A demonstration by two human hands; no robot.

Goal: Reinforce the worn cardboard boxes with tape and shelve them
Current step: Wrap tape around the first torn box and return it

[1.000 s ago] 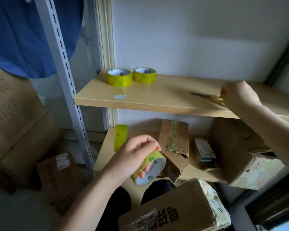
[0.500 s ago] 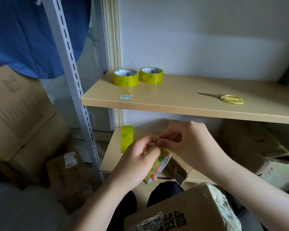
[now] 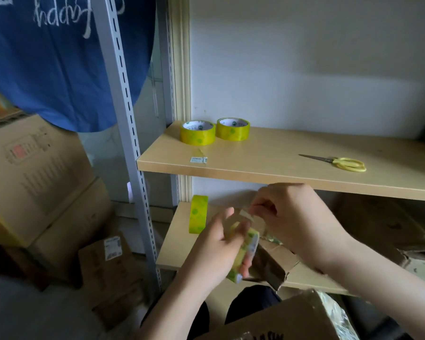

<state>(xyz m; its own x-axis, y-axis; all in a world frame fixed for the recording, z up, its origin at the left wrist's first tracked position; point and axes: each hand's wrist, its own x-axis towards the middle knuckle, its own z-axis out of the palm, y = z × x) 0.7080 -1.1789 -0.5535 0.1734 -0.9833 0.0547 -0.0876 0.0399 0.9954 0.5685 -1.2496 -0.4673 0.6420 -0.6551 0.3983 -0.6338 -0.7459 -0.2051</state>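
My left hand (image 3: 216, 249) grips a yellow-green tape roll (image 3: 245, 256) in front of the lower shelf. My right hand (image 3: 292, 217) pinches the loose tape end (image 3: 247, 215) just above the roll. A worn cardboard box (image 3: 292, 320) with shiny tape on its side lies on my lap at the bottom edge. More worn boxes (image 3: 275, 263) sit on the lower shelf behind my hands. Yellow-handled scissors (image 3: 341, 163) lie on the upper shelf (image 3: 268, 163), free of either hand.
Two more yellow tape rolls (image 3: 198, 132) stand at the upper shelf's back left, another roll (image 3: 198, 214) stands on edge on the lower shelf. A grey slotted upright (image 3: 125, 133) rises at the left. Stacked cardboard boxes (image 3: 35, 177) fill the floor to the left. A blue cloth (image 3: 59, 57) hangs above.
My right hand left the scissors on the upper shelf and came down to the roll, where it now pinches the tape end and pulls it up. The left hand tilted the roll more on edge.
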